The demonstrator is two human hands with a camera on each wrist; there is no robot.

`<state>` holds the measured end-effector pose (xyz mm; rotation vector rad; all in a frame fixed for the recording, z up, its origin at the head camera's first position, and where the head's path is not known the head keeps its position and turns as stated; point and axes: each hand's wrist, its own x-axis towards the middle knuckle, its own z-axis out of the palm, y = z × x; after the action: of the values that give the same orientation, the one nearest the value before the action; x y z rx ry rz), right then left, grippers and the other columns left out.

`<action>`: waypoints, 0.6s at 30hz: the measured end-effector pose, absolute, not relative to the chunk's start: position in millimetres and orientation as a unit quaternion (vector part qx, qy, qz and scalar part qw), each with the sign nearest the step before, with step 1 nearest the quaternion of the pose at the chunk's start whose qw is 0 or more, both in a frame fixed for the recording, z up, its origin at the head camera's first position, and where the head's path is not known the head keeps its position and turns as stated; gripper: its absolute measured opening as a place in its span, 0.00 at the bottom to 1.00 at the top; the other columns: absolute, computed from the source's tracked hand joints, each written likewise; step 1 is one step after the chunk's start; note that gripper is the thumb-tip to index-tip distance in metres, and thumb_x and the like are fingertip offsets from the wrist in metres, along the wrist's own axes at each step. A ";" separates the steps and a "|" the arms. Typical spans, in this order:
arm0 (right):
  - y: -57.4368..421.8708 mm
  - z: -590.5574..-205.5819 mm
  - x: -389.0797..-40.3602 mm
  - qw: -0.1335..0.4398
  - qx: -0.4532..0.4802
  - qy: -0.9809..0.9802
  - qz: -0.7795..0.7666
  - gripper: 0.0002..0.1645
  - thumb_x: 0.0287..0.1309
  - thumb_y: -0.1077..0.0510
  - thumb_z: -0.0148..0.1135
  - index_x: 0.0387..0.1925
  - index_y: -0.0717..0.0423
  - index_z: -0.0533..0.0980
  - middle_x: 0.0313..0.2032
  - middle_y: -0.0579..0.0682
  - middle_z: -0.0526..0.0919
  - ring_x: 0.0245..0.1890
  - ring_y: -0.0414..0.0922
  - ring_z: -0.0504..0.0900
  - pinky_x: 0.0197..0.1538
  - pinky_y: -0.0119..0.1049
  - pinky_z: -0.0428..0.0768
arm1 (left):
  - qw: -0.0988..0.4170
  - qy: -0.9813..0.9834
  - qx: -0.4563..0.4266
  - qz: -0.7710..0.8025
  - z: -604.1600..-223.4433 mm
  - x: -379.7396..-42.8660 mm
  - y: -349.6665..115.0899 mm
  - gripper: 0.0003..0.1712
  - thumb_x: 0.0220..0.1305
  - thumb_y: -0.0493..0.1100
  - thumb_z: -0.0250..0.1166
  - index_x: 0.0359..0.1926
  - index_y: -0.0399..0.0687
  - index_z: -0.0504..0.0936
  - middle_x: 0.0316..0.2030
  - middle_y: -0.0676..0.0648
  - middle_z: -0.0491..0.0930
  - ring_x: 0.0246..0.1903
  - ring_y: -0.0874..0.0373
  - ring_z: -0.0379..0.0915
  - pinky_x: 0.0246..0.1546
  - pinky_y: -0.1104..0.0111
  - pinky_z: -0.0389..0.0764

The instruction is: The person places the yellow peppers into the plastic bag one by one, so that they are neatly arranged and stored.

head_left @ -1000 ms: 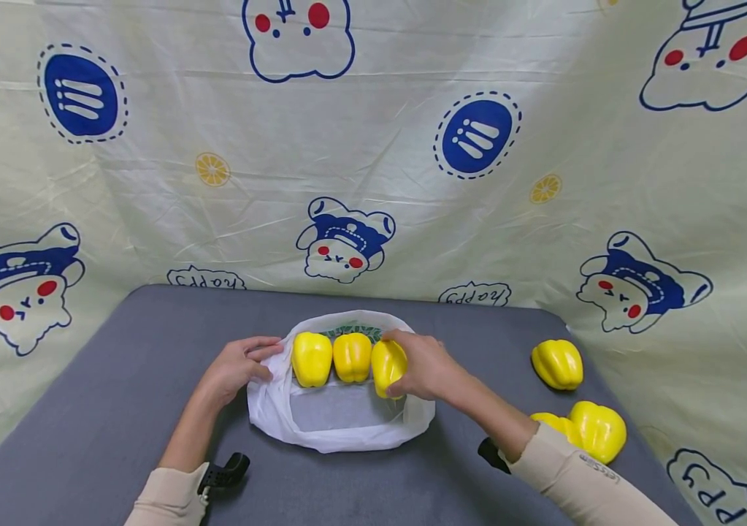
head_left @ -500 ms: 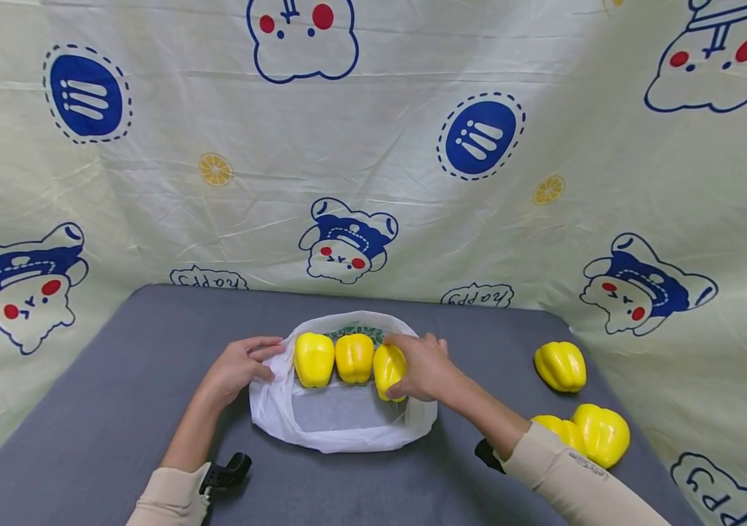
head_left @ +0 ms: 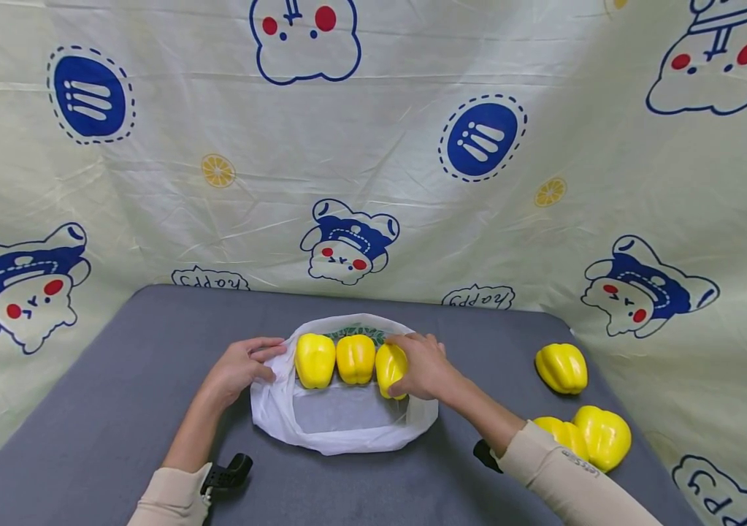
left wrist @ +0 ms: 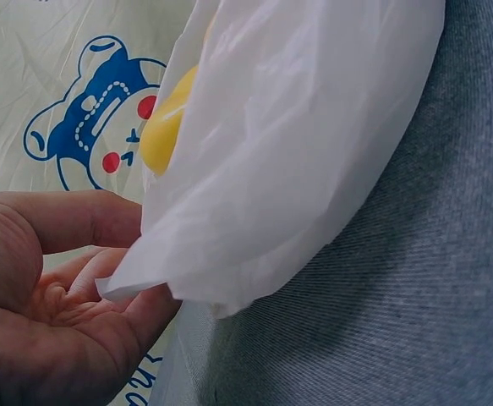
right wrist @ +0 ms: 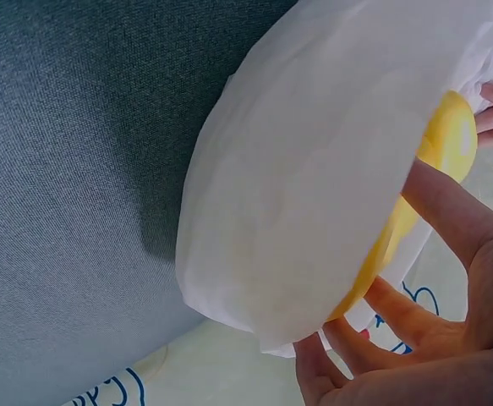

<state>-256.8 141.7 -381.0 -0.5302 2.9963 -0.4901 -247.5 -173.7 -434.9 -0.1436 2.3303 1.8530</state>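
A white plastic bag (head_left: 347, 443) lies with its mouth spread wide on the grey table. Three yellow bell peppers stand in a row in it. My right hand (head_left: 427, 367) grips the rightmost bell pepper (head_left: 390, 370), thumb on the near side and fingers on the far side. Just left of it are the middle bell pepper (head_left: 355, 359) and the left bell pepper (head_left: 315, 360). My left hand (head_left: 236, 371) holds the bag's left rim; in the left wrist view the bag's edge (left wrist: 145, 272) passes between thumb and fingers. The right wrist view shows the gripped pepper (right wrist: 366, 275) partly behind the bag wall.
At the table's right side lie a yellow bell pepper (head_left: 561, 369) and, nearer, two more side by side, the outer pepper (head_left: 603, 437) and the inner pepper (head_left: 564, 436), partly behind my right sleeve. A patterned curtain (head_left: 373, 146) hangs behind the grey table (head_left: 123, 409).
The whole head view has shifted slightly. Both hands keep their places on the bag rim and the rightmost bell pepper, with hardly any movement.
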 end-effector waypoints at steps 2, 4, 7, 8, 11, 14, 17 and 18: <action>142.4 -382.8 -258.2 0.030 -0.171 0.972 -0.161 0.49 0.37 0.54 0.85 0.65 0.52 0.76 0.65 0.58 0.77 0.57 0.58 0.72 0.57 0.55 0.68 | 0.079 0.780 -0.047 0.619 -435.5 -247.8 -173.7 0.38 0.52 0.22 0.64 0.67 0.38 0.75 0.60 0.38 0.81 0.71 0.42 0.65 0.63 0.53 0.75; 142.8 -383.4 -258.7 0.030 -0.171 0.971 -0.162 0.49 0.37 0.54 0.85 0.66 0.51 0.75 0.65 0.59 0.77 0.59 0.59 0.71 0.60 0.57 0.68 | 0.078 0.781 -0.044 0.618 -436.2 -247.8 -174.0 0.38 0.52 0.21 0.64 0.67 0.37 0.75 0.60 0.38 0.81 0.71 0.41 0.65 0.63 0.53 0.75; 143.4 -384.6 -259.5 0.031 -0.170 0.971 -0.164 0.48 0.38 0.57 0.84 0.66 0.51 0.75 0.65 0.60 0.75 0.62 0.61 0.70 0.65 0.61 0.67 | 0.078 0.780 -0.043 0.619 -435.8 -246.9 -174.1 0.38 0.51 0.21 0.64 0.67 0.37 0.75 0.60 0.38 0.81 0.71 0.41 0.65 0.64 0.52 0.75; 143.5 -385.0 -259.6 0.031 -0.169 0.971 -0.165 0.48 0.38 0.57 0.84 0.66 0.50 0.75 0.65 0.61 0.75 0.63 0.62 0.70 0.66 0.62 0.67 | 0.079 0.780 -0.043 0.619 -435.4 -246.6 -174.2 0.38 0.51 0.21 0.64 0.67 0.37 0.75 0.60 0.38 0.81 0.72 0.41 0.65 0.64 0.52 0.74; 143.7 -386.3 -260.0 0.031 -0.164 0.972 -0.169 0.48 0.38 0.59 0.84 0.66 0.49 0.75 0.64 0.62 0.73 0.65 0.62 0.68 0.66 0.64 0.69 | 0.081 0.781 -0.041 0.618 -434.7 -246.2 -174.2 0.38 0.52 0.21 0.64 0.67 0.37 0.74 0.61 0.38 0.80 0.72 0.41 0.64 0.65 0.51 0.73; 143.4 -387.1 -260.3 0.028 -0.160 0.972 -0.168 0.48 0.38 0.60 0.84 0.66 0.48 0.75 0.64 0.62 0.72 0.64 0.62 0.68 0.65 0.62 0.70 | 0.083 0.781 -0.039 0.618 -434.4 -245.6 -174.1 0.38 0.52 0.21 0.64 0.68 0.37 0.74 0.61 0.38 0.80 0.72 0.41 0.64 0.66 0.50 0.72; 143.3 -387.6 -260.5 0.022 -0.159 0.974 -0.161 0.48 0.38 0.59 0.84 0.66 0.46 0.75 0.65 0.62 0.73 0.63 0.61 0.67 0.61 0.58 0.70 | 0.082 0.779 -0.041 0.620 -434.7 -245.3 -173.9 0.38 0.52 0.21 0.64 0.68 0.37 0.74 0.61 0.37 0.80 0.72 0.41 0.65 0.66 0.50 0.71; 143.4 -388.0 -260.5 0.019 -0.159 0.974 -0.159 0.48 0.38 0.58 0.84 0.66 0.46 0.75 0.65 0.61 0.73 0.62 0.61 0.67 0.59 0.56 0.69 | 0.081 0.780 -0.040 0.619 -435.0 -245.7 -173.9 0.38 0.52 0.22 0.64 0.68 0.37 0.74 0.61 0.37 0.80 0.72 0.41 0.65 0.65 0.50 0.72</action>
<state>-260.5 143.4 -388.0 -0.4932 3.0238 -0.4927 -245.7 -173.9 -435.0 -0.1201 2.3305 1.8512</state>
